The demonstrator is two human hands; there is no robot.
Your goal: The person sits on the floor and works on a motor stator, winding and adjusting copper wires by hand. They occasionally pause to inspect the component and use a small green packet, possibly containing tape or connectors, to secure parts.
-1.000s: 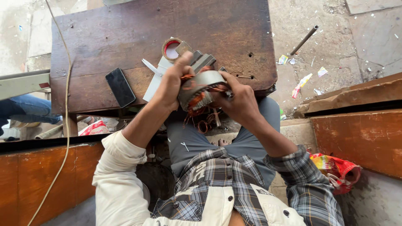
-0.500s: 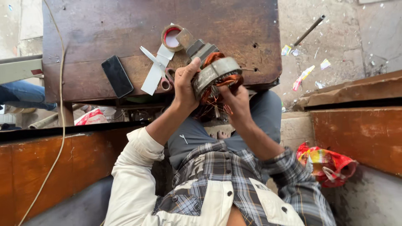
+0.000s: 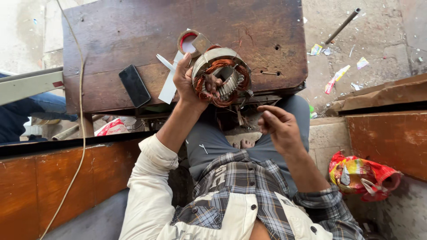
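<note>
My left hand (image 3: 190, 83) grips a round metal motor stator (image 3: 221, 76) wound with copper wire, fingers hooked through its bore, holding it tilted over the near edge of a dark wooden table (image 3: 133, 31). My right hand (image 3: 279, 126) hovers free below and to the right of the stator, fingers loosely curled, holding nothing. A roll of tape (image 3: 189, 42) lies on the table just behind the stator. White paper strips (image 3: 169, 84) lie beside my left hand.
A black phone (image 3: 134, 85) lies on the table's left part. A thin cord (image 3: 80, 115) hangs down at left. A metal rod (image 3: 341, 26) and paper scraps lie on the concrete floor. A crumpled colourful wrapper (image 3: 362, 175) sits at right by wooden boards (image 3: 387, 129).
My right hand has let go of the stator and dropped away toward my lap. My left hand now holds the stator alone and has turned it so its bore faces me.
</note>
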